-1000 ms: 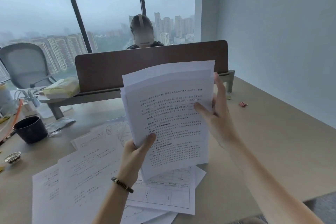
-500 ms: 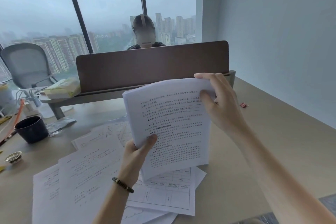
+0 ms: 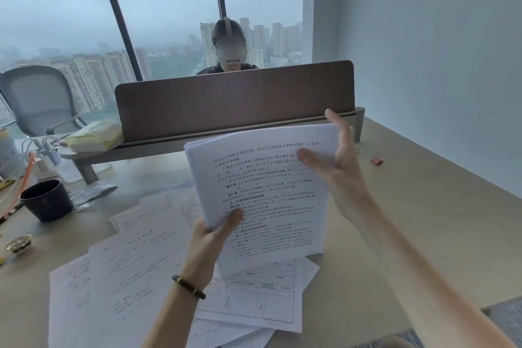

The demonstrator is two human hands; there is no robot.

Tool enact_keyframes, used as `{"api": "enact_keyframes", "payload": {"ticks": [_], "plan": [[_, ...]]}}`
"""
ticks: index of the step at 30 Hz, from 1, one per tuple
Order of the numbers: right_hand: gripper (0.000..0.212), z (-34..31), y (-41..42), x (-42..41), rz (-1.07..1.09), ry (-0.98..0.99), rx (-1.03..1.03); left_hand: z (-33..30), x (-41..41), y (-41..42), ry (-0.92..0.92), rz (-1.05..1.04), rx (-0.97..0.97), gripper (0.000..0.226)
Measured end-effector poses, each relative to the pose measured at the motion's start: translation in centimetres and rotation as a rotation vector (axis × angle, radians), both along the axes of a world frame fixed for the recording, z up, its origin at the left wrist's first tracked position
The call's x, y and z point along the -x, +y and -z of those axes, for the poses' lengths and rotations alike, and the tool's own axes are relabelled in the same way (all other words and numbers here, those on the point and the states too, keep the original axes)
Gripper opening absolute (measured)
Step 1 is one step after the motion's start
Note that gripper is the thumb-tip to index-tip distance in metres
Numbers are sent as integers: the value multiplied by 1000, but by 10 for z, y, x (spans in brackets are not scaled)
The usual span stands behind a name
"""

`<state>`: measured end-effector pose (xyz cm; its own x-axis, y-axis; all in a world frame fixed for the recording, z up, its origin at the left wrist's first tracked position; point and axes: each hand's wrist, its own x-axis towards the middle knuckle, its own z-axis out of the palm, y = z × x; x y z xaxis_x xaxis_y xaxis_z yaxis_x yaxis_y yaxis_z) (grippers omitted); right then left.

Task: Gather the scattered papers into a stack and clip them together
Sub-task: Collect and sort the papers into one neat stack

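Squaring a held sheaf; loose sheets and clip not yet dealt with.

Bench (image 3: 423,234), pale, carries the scattered papers (image 3: 135,271) at near left. Above them, lifted clear, the gathered stack (image 3: 271,195): left hand (image 3: 211,237) grip pinches its lower left corner, right hand (image 3: 339,167) lies against the upper right edge, fingers straight, grip released. Red binder clip (image 3: 377,161) sits apart, far right. Judged: gathering step, partway. Next calls for adding remaining sheets, then fetching the clip.
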<state>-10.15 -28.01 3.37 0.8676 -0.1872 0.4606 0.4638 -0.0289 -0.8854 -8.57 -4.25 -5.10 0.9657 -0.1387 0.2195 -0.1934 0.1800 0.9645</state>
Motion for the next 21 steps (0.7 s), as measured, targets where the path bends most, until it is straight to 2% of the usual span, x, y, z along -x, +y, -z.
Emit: {"api": "enact_keyframes", "payload": {"ticks": [3,6,9,13,18,21], "plan": [[64,33,-4,-7,-137,224,-61,2,1,0,15,2,1,41],[65,64,-1,-7,-177,406,-31,8,-1,-3,28,-19,-3,36],[45,74,5,-8,-171,406,-97,9,-2,-5,23,-32,4,28],[35,71,8,-8,-141,338,-145,4,-2,-6,-17,-35,10,25],[29,92,13,-8,-76,490,-81,16,-4,-8,-1,-69,-58,24],[23,92,14,-9,-51,535,-46,13,-6,-8,-1,-81,-165,20]]}}
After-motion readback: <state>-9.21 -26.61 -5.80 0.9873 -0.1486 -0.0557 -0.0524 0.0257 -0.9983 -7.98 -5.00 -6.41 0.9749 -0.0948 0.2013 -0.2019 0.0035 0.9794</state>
